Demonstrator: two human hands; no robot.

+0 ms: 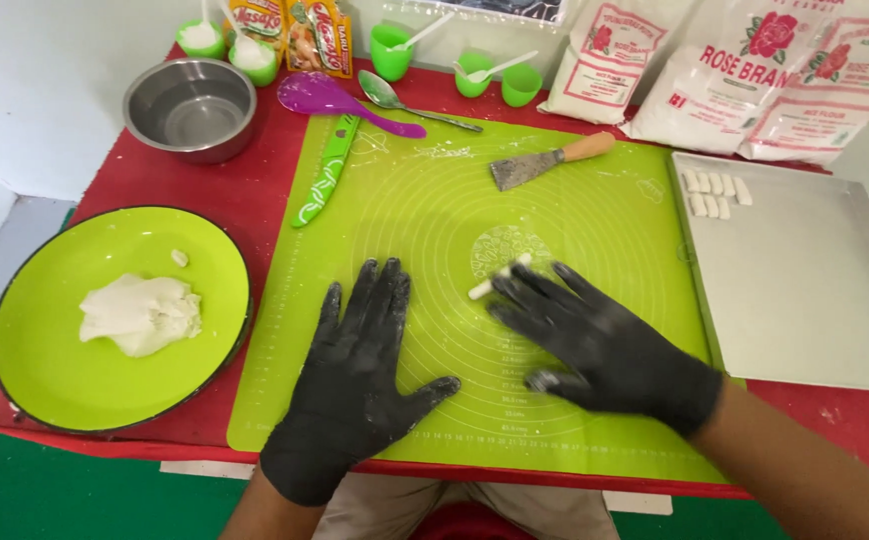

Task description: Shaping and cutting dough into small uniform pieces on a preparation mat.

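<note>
Dough, a thin white roll (495, 281), lies on the green mat (595, 215) near its middle, half hidden under the right hand (605, 345), whose spread, flat fingertips (511, 290) press on it. The left hand (360, 365) rests open, palm down, just beside, both black gloves floury.

Lighting: bright, even, diffuse; your shadows are faint and soft. Glare: mild sheen on your steel bowl (191, 106) and metal tray (805, 290). Blur: your right hand (605, 345) smears with motion; your left hand (355, 380) reads sharp. Edges: slight wide-angle bending.
</note>
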